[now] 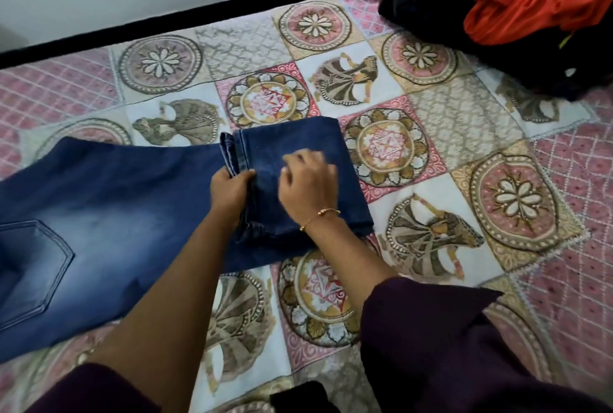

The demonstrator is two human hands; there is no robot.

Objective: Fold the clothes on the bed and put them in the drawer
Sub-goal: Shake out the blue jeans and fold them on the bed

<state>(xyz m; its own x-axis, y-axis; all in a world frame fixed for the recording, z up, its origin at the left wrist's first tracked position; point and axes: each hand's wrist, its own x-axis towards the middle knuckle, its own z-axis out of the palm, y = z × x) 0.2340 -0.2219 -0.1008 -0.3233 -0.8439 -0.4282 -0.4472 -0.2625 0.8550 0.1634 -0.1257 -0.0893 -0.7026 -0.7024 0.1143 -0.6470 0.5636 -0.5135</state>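
Forearms reach forward from dark purple sleeves over the bed (464, 133), converging on the jeans (109, 213). Left hand (230, 193) is knuckles-up, its fingers curled and clamped on the hem edge of the folded-over legs. Right hand (310, 185), bangle at the wrist, lies palm-down on the folded section; its fingers are blurred, loosely bent and pressing the denim, gripping nothing. Jeans lie flat on the patterned bedspread, long axis running left to right, back pocket end toward the left edge, fold toward the right. Heap of dark and orange clothes (517, 4) sits well apart at the far right corner.
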